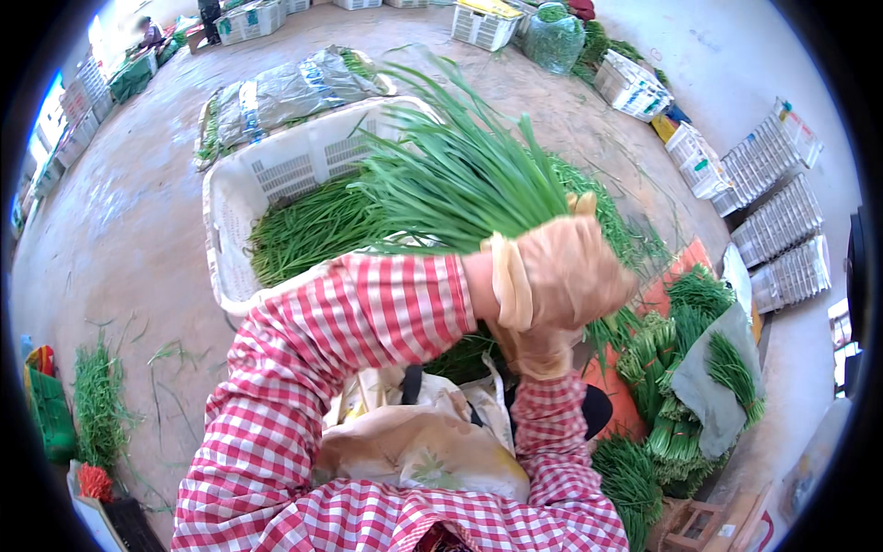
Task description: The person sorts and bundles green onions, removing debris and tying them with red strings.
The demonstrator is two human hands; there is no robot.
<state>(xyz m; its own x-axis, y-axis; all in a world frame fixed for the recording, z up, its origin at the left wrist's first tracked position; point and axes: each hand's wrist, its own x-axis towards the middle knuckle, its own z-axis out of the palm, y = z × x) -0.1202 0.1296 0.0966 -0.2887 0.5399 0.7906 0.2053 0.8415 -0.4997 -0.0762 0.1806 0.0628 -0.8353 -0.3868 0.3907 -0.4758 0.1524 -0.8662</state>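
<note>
A large bunch of garlic chives [478, 175] is held up in front of me, its leaf ends fanning away to the upper left. My left hand [570, 267], in a pale, motion-blurred glove, is closed at the base of the bunch. Just below and behind it is my right hand [538, 354], also gloved; the left hand hides most of its fingers. Behind my left sleeve stands a white plastic crate [225, 248] with more chives [308, 230] lying in it. A beige apron [414, 451] covers my lap.
A covered crate [294, 92] stands beyond the white one. On my right, tied chive bundles [676, 437] lie by a grey cloth [722, 377] and orange sheet [612, 391]. Stacked white crates [777, 221] line the right wall. Loose chives [99, 400] and red ties [95, 482] are at left.
</note>
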